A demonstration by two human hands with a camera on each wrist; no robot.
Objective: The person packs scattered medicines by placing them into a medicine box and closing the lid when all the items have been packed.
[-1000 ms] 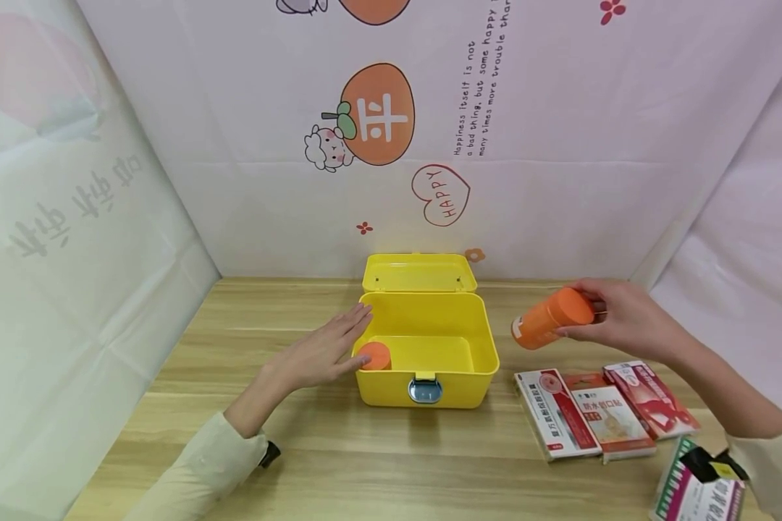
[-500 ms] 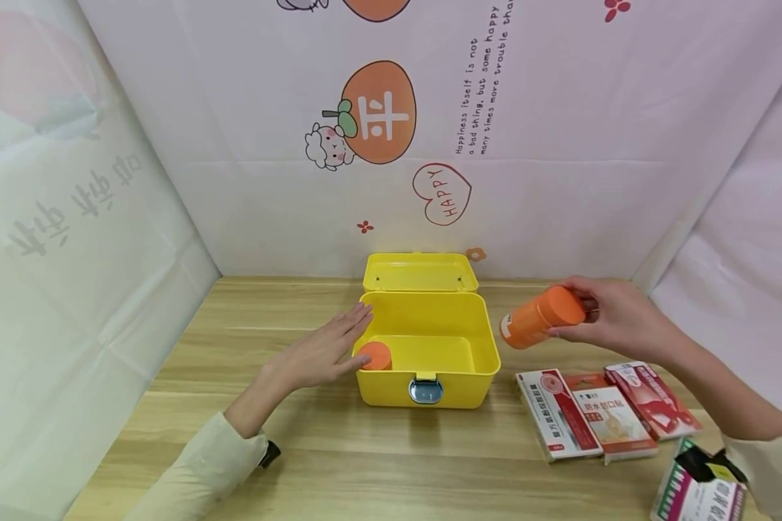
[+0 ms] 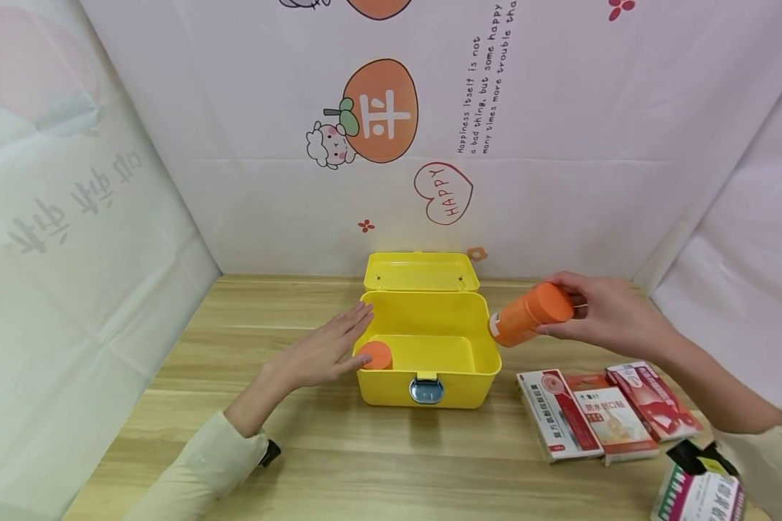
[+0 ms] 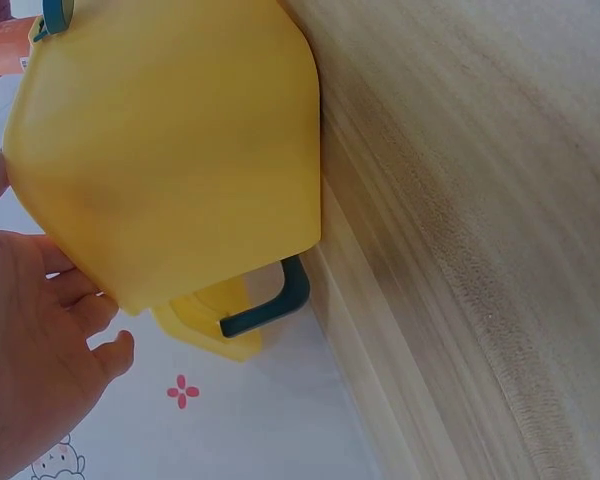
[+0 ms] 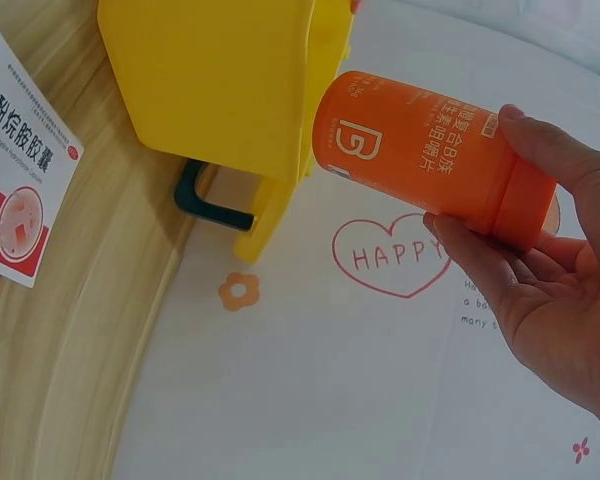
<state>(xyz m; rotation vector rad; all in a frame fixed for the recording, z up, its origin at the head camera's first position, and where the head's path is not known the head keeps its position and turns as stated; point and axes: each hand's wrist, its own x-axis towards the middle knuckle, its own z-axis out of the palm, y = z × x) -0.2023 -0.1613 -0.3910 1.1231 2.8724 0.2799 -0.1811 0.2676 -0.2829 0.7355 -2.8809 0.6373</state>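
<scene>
Head view: your right hand (image 3: pixel 615 312) grips an orange plastic cylinder (image 3: pixel 526 317) beside the yellow plastic box (image 3: pixel 381 391) your straight-fingered left hand (image 3: pixel 319 352) presumably steadies.

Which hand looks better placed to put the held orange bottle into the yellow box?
Probably the right hand: it grips the orange bottle, tilted toward the yellow box. The left hand rests against the box's left side and holds no bottle.
</scene>
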